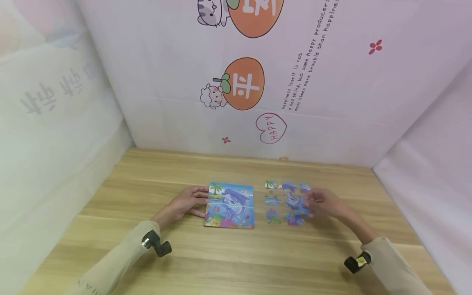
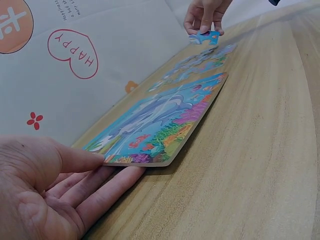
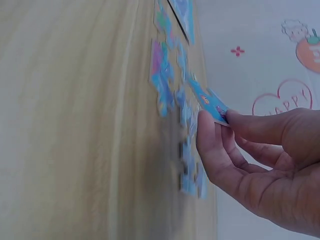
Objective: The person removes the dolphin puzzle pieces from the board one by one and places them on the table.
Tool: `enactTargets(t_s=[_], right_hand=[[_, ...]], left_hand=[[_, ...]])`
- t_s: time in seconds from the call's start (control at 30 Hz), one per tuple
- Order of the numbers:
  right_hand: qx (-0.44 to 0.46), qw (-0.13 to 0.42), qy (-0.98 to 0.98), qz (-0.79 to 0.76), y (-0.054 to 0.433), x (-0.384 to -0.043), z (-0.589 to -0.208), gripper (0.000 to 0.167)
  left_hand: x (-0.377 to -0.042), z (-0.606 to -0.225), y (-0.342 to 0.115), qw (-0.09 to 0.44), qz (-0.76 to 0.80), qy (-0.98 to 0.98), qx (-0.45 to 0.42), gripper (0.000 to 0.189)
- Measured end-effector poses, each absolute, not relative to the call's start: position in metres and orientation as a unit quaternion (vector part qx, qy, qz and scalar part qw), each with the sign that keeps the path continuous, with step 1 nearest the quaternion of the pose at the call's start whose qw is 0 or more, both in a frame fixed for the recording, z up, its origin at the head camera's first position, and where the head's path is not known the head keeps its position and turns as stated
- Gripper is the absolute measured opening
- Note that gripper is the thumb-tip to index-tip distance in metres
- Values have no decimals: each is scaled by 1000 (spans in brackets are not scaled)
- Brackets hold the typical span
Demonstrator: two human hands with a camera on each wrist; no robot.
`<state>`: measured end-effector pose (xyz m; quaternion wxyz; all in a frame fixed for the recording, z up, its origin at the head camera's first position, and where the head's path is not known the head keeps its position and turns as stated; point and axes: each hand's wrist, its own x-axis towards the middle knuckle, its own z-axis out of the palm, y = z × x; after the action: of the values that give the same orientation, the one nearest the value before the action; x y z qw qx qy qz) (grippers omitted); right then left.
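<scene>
A square dolphin picture board (image 1: 230, 207) lies near the middle of the wooden table. My left hand (image 1: 184, 201) holds its left edge, with the thumb on top and fingers underneath; the left wrist view shows that edge raised slightly off the wood. To the board's right, several jigsaw pieces (image 1: 273, 200) with matching dolphin and sea pictures are laid out in spaced rows. Over their right side, my right hand (image 1: 327, 203) pinches one blue jigsaw piece (image 3: 209, 102) between thumb and fingers, tilted and lifted above the others.
White printed cloth (image 1: 177, 110) hangs behind the wooden table (image 1: 236, 262) and along both sides. Small black wrist cameras sit on both sleeves: the left camera (image 1: 156, 243) and the right camera (image 1: 357, 262).
</scene>
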<state>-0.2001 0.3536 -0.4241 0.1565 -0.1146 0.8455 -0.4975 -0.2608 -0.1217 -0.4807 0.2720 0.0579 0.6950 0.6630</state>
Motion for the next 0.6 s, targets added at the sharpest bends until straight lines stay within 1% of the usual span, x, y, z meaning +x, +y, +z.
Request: enactTargets(t_s=[0.2,0.47,0.6], right_hand=[[-103,164,853,-485,370,-191,-427,16],[-114,186,867,-449,383,-185,-428,11],[-88,185,881,-427,381,-181,-430,8]], left_hand=[[-260,-480,-121,271,664,694,57,55],[-260,-481,-123,271,662,696,67,58],[-259,-482,-123,270,661,696,68,58]])
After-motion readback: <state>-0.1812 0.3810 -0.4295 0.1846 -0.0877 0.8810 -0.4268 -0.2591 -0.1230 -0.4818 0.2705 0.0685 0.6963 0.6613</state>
